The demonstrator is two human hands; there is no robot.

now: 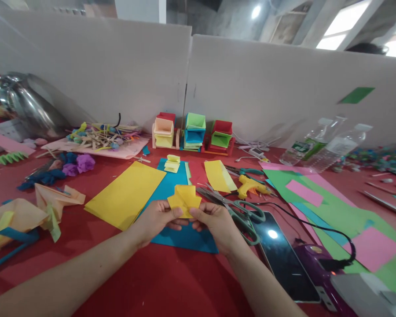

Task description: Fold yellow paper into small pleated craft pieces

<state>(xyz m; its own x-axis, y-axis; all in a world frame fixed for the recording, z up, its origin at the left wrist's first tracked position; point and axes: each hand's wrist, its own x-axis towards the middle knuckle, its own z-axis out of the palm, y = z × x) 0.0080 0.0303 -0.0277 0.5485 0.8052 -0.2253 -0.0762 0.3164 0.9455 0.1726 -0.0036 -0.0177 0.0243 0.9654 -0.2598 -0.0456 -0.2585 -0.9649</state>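
Note:
Between my two hands is a small folded yellow paper (185, 197), raised over a blue sheet (185, 241). My left hand (163, 218) pinches its lower left edge between thumb and fingers. On the lower right edge, my right hand (213, 220) pinches the same paper. The paper has creases and a flap standing up at the top, with pointed sides. Green-handled scissors (246, 215) lie just right of my right hand. A pale yellow folded paper piece (172, 163) sits on the far part of the blue sheet. Larger yellow sheets (127, 191) lie to the left.
Folded paper boxes (194, 132) stand by the white partition (284, 88). To the right are a yellow glue gun (252, 187), a phone (285, 255), a purple power strip (317, 264) and plastic bottles (339, 147). A steel jug (33, 105) and paper scraps (102, 136) are at left.

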